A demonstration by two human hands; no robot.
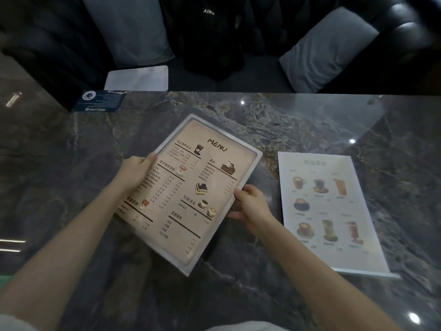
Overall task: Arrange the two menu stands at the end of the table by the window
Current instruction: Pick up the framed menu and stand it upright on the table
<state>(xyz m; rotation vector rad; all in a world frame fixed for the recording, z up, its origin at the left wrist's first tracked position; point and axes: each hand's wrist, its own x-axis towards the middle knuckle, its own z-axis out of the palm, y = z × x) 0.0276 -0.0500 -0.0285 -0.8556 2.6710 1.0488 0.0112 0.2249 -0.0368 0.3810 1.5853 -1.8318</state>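
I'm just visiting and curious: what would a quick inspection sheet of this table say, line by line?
Surface: dark marble table, glossy, with light reflections.
Job's things: beige menu stand headed MENU, held tilted above the table; white drinks menu stand lying flat to its right, untouched.
Clutter: dark blue card at the far left edge.
Grippers: left hand grips the beige menu's left edge; right hand grips its right edge.
Cables: nothing seen.
Surroundings: black sofa behind the table with two grey cushions, a black garment and a white tray-like sheet on the seat.
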